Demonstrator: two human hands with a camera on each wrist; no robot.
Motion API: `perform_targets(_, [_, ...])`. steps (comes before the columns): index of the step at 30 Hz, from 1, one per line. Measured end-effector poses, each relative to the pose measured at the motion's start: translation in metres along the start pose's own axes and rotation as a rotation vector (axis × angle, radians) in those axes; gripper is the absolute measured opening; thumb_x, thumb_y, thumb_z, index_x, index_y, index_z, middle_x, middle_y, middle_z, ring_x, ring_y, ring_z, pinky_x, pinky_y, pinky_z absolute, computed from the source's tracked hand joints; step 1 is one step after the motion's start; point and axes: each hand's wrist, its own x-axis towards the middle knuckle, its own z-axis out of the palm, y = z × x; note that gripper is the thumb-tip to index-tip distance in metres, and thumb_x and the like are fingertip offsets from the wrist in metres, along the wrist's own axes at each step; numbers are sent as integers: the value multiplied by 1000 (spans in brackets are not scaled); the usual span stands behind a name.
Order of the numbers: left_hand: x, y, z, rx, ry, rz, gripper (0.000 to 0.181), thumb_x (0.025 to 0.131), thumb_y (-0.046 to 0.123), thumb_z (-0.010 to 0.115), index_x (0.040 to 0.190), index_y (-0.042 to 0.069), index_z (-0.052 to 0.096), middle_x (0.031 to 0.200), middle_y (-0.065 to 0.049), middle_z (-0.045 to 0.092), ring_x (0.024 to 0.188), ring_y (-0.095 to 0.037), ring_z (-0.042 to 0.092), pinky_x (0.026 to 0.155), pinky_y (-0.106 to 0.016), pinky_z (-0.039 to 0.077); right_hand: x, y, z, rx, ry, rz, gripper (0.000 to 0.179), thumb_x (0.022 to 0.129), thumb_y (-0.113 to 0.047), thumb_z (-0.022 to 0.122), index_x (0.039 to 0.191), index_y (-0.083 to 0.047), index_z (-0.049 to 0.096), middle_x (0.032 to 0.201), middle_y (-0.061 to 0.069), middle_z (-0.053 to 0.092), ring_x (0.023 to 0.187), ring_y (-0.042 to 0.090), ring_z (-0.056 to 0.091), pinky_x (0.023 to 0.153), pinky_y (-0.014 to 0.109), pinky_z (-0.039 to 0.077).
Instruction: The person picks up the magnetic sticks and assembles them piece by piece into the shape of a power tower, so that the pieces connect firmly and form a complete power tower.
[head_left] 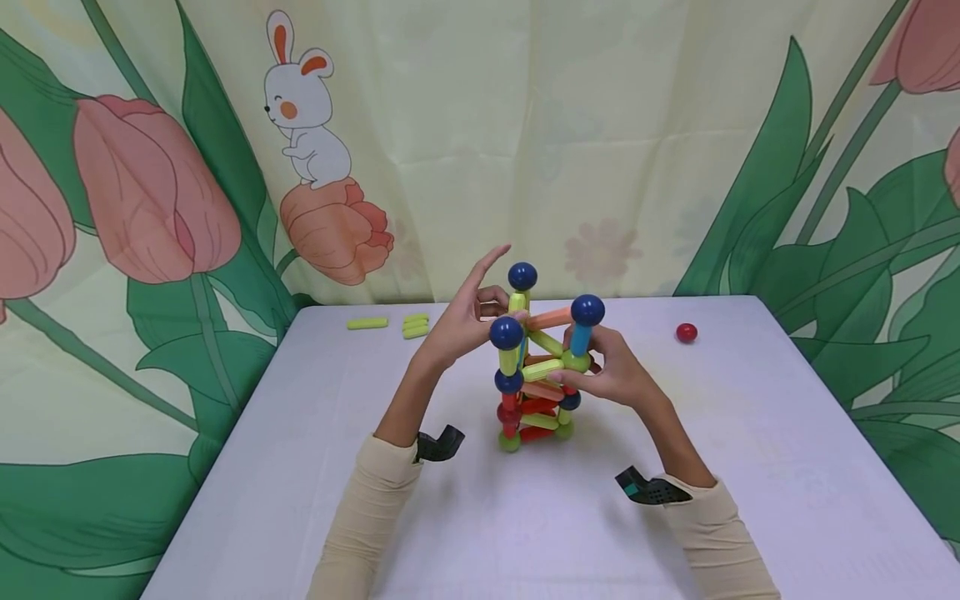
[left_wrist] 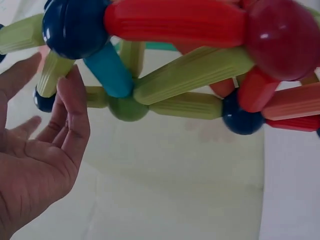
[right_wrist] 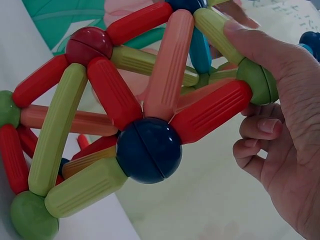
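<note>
A tower of ribbed building sticks and smooth balls (head_left: 542, 412) stands on the table in the head view, with dark blue balls topping its corners. My left hand (head_left: 467, 323) is at its upper left, index finger stretched upward. In the left wrist view its thumb and another finger pinch a yellow-green stick (left_wrist: 54, 72) near the top. My right hand (head_left: 618, 367) grips the upper right corner. There the right wrist view has the thumb along another yellow-green stick (right_wrist: 217, 35) and fingers curled behind a green ball (right_wrist: 256, 82). A blue stick (head_left: 581, 340) rises from that ball.
Several loose yellow-green sticks (head_left: 367, 323) lie at the table's back left. A red ball (head_left: 686, 333) sits at the back right. Behind the table's far edge hangs a curtain (head_left: 600, 125) printed with tulips and a rabbit.
</note>
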Motion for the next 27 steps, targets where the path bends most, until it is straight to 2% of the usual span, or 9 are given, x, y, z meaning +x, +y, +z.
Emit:
perform_targets(4, [6, 4, -1, 98, -19, -7, 68, 88, 16, 71, 148, 25, 40, 80, -9, 58, 82, -24, 62, 90, -45, 51, -1, 2, 1, -3, -8, 1, 38, 73, -5, 82, 102, -7, 57, 82, 2, 57, 71, 10, 52, 50, 25, 43])
perform_targets(9, [8, 5, -1, 125, -19, -12, 57, 90, 18, 70, 142, 23, 48, 81, -10, 61, 81, -25, 62, 92, -48, 50, 1, 2, 1, -3, -3, -13, 39, 75, -9, 82, 105, -10, 56, 81, 0, 57, 69, 11, 51, 48, 25, 42])
perform_targets(14, [8, 4, -3, 161, -6, -15, 54, 91, 23, 68, 141, 25, 48, 84, -9, 63, 82, -22, 63, 90, -36, 51, 2, 2, 2, -2, 18, -28, 38, 74, -7, 82, 101, -11, 56, 78, -1, 56, 64, 11, 50, 47, 25, 41])
perform_targets(16, [7, 1, -6, 160, 11, -38, 51, 93, 26, 66, 141, 25, 49, 85, -8, 63, 81, -21, 62, 80, -32, 53, 2, 2, 3, -7, 23, -33, 38, 74, -7, 82, 101, -10, 56, 78, 0, 56, 65, 10, 49, 48, 26, 42])
perform_targets(21, [-3, -19, -21, 145, 95, -117, 36, 98, 32, 59, 132, 20, 57, 90, -12, 64, 82, -24, 63, 64, -37, 52, 0, 0, 6, -41, 50, -27, 38, 72, -5, 83, 99, -7, 56, 77, 2, 56, 66, 8, 48, 49, 25, 42])
perform_targets(24, [-9, -38, -35, 164, 174, -194, 32, 98, 36, 58, 123, 16, 62, 93, -14, 65, 86, -27, 65, 74, -41, 55, 0, -3, 8, -60, 80, -20, 37, 70, 1, 82, 94, -5, 54, 73, 2, 52, 60, 9, 45, 47, 23, 39])
perform_targets(27, [-14, -61, -53, 197, 279, -306, 32, 97, 38, 60, 118, 14, 64, 95, -13, 67, 91, -29, 67, 80, -40, 55, 0, -12, 10, -63, 112, -29, 36, 68, 5, 80, 91, -2, 53, 69, 4, 50, 53, 18, 43, 45, 21, 34])
